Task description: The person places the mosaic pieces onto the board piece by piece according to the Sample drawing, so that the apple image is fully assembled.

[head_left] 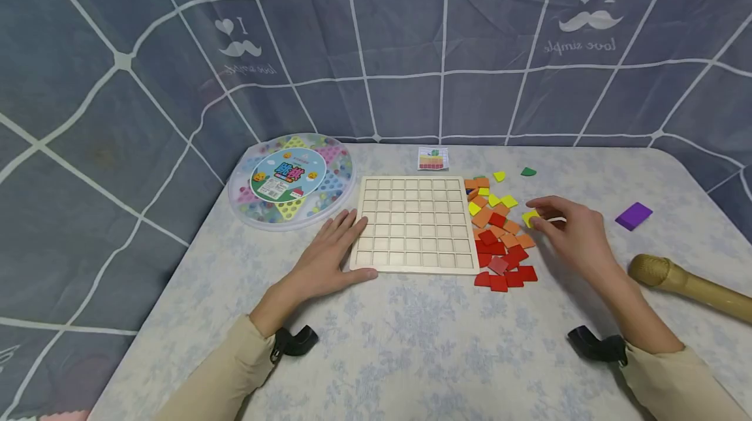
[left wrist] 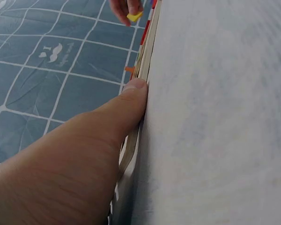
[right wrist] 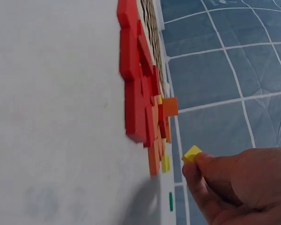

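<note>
A pale wooden grid board (head_left: pixel 416 225) with square cells lies flat on the table. My left hand (head_left: pixel 326 252) rests at its left side, fingers straight along the edge and thumb by the near corner; the left wrist view shows the thumb (left wrist: pixel 126 105) against the board's rim. To the right of the board, my right hand (head_left: pixel 572 232) pinches a small yellow tile (head_left: pixel 531 218) between thumb and fingers, raised above the table in the right wrist view. Beside the board spreads a loose pile of red tiles (head_left: pixel 515 255), orange tiles (head_left: pixel 483 217) and several yellow tiles (head_left: pixel 508 201).
A small printed picture card (head_left: pixel 433 158) lies behind the board. At the back left is a round clear case (head_left: pixel 235 202) of coloured pieces. A green piece (head_left: pixel 528 171), a purple block (head_left: pixel 634 216) and a gold microphone (head_left: pixel 687 282) lie to the right.
</note>
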Tool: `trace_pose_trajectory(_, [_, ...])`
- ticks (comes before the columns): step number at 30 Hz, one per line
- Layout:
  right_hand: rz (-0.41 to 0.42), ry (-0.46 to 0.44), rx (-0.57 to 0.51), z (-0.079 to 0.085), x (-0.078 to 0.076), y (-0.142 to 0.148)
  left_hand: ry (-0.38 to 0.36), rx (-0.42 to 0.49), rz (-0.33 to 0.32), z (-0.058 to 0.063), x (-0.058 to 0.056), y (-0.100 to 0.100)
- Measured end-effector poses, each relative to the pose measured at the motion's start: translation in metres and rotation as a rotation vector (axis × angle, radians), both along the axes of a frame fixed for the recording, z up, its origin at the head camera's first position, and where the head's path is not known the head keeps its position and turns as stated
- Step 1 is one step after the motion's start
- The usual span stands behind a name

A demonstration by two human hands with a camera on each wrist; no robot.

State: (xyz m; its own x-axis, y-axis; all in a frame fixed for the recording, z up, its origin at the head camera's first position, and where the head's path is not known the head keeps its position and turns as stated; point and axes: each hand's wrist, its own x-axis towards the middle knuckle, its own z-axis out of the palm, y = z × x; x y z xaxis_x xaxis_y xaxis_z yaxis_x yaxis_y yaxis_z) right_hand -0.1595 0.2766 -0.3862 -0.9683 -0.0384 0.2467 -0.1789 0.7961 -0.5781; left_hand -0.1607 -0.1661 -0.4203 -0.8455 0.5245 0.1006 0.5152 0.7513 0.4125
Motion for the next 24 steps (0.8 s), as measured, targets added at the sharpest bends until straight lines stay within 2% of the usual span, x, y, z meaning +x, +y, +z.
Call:
trace_pose_trajectory(5, [-0.031,0.006,-0.044,0.004,-0.010,-0.018,0.010,-0.001,-0.006,0.000,-0.001,0.000])
trace_pose_trajectory(9, [-0.019,-0.001,-0.079,0.008,-0.020,-0.039,0.009,-0.002,-0.003,0.000,-0.001,0.000])
trace_pose_trajectory(18, [0.134,-0.034,-0.165,0.013,-0.053,-0.096,0.013,-0.013,-0.001,-0.002,-0.001,-0.002])
trace_pose_trajectory(24, [0.179,-0.068,-0.190,0.008,-0.069,-0.127,0.006,-0.016,0.005,-0.002,-0.002,0.000])
